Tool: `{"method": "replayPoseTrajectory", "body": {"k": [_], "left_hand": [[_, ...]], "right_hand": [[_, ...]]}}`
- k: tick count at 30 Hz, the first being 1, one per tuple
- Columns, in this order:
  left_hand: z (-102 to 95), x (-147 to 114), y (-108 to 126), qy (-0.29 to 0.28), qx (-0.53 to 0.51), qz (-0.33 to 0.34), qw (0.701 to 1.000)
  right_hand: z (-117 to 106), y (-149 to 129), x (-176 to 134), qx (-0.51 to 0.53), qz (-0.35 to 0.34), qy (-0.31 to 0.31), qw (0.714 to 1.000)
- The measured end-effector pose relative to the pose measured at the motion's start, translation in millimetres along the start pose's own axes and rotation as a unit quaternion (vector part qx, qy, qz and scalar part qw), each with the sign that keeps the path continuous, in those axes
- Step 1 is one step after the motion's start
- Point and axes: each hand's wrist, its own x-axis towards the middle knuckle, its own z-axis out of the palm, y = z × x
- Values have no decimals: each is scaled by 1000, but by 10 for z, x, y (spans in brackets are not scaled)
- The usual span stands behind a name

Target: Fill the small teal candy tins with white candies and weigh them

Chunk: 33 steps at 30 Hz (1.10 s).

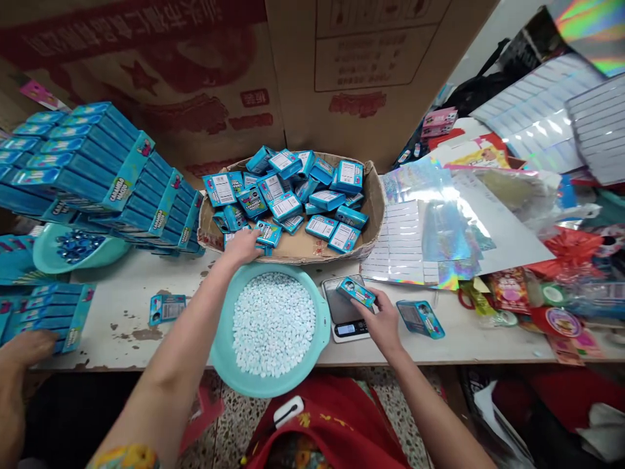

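Note:
My left hand (243, 247) reaches over the near edge of a cut-down cardboard carton (293, 253), its fingers closed at the end of a small blue candy box (268, 233). Many similar boxes lie jumbled in that carton. In my right hand (383, 317) is another blue candy box (356, 291), tilted above a small digital scale (336, 303) with a lit display. Between my forearms sits a turquoise basin (219, 352) full of small pale candies (273, 326). Single blue boxes lie by my left forearm (166, 308) and right of the scale (420, 318).
Tall stacks of blue box packs (112, 169) rise at the left. Below them is a turquoise bowl (43, 251) with dark blue wrapped pieces. Another person's hand (32, 346) touches packs at the lower left. Shiny sheets (395, 241) and clutter cover the right side; a large carton (293, 85) stands behind.

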Motion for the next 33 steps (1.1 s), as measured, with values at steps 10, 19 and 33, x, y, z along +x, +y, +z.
{"method": "replayPoseTrajectory", "body": {"k": [10, 19, 33], "left_hand": [[-69, 441, 2, -131, -43, -74, 988], [-58, -1583, 696, 99, -115, 448, 881], [1755, -1441, 370, 138, -95, -127, 978]], "right_hand": [[-284, -383, -249, -31, -60, 143, 987], [305, -1179, -41, 350, 159, -353, 853], [319, -995, -694, 298, 232, -376, 846]]}}
